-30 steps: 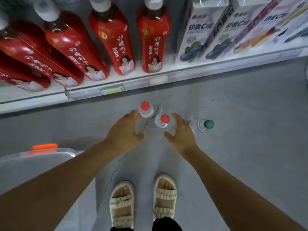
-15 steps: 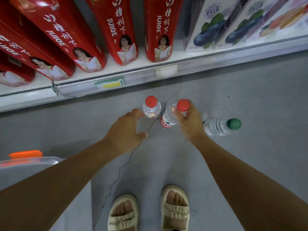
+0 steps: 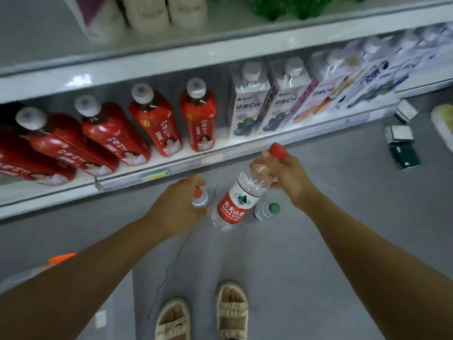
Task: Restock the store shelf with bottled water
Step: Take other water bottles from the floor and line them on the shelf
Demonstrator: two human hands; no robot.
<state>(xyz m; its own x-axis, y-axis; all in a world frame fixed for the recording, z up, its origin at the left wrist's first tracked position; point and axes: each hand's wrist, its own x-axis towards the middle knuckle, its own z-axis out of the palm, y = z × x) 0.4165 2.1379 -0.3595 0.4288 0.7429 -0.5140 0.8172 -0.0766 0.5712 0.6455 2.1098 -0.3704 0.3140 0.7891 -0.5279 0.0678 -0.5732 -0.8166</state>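
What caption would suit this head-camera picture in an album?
Right hand lifts a red-capped water bottle off the floor while the left hand closes on another, below the drinks shelf.

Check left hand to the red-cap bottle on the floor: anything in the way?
Nothing visible. The left hand is already at the floor bottle, fingers curling round its neck; whether the grip has closed can't be told. The bottle in the right hand hangs beside it, apparently not between.
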